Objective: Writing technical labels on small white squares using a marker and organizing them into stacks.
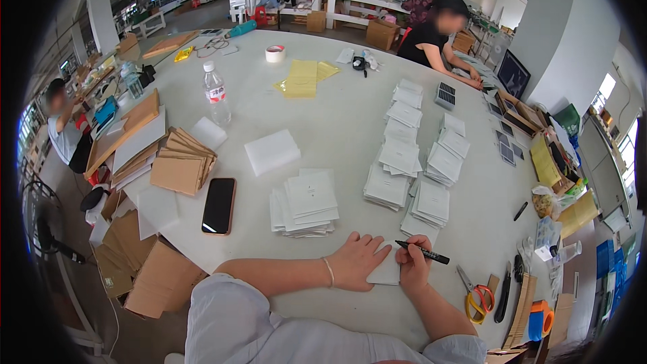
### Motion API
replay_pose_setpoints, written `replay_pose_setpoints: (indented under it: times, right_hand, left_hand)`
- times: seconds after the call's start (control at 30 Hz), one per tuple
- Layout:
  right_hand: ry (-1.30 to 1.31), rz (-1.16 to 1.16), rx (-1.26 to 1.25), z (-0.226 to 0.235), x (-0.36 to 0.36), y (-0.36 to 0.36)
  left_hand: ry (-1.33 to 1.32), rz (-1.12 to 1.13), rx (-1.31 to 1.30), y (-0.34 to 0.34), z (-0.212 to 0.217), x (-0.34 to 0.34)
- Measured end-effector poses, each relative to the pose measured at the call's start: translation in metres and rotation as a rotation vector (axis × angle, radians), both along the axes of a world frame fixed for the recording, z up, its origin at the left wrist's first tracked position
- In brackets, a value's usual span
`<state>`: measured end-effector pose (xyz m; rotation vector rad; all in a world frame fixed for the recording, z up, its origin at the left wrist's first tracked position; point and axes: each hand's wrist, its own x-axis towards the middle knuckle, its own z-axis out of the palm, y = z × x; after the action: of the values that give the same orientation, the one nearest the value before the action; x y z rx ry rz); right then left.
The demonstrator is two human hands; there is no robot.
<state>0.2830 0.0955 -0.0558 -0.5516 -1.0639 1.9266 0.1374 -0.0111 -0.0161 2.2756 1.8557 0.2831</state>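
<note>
My left hand point(357, 261) lies with fingers spread on the left edge of a small white paper packet point(385, 274) at the table's near side. Over the packet's right side, my right hand point(414, 268) grips a black marker pen point(432, 254). The pen slants with its tip toward the left; whether that tip touches anything, I cannot tell. Just beyond the left hand sits a loose stack of similar white packets point(306, 201). Farther right, overlapping piles of packets point(399, 152) run away from me, beside a second row of piles point(445, 155).
A phone point(219, 207), cardboard pieces point(182, 165) and a water bottle point(216, 94) occupy the left. Scissors point(477, 296), a black cutter point(502, 300) and a tape dispenser point(540, 320) lie right of my right arm. Another person point(431, 44) works at the far right edge.
</note>
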Motion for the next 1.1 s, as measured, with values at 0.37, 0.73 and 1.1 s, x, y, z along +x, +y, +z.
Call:
replay_pose_setpoints:
  times: [0.37, 0.73, 1.1]
  right_hand:
    - [-0.083, -0.136, 0.151, 0.000, 0.009, -0.001]
    - [-0.441, 0.073, 0.661, 0.013, -0.006, 0.006]
    - [-0.547, 0.105, 0.822, 0.015, -0.002, -0.002]
  left_hand:
    - [-0.171, 0.072, 0.072, 0.001, -0.012, 0.013]
    - [-0.193, 0.143, 0.117, 0.004, 0.000, -0.018]
    - [-0.193, 0.140, 0.060, -0.001, 0.000, -0.011]
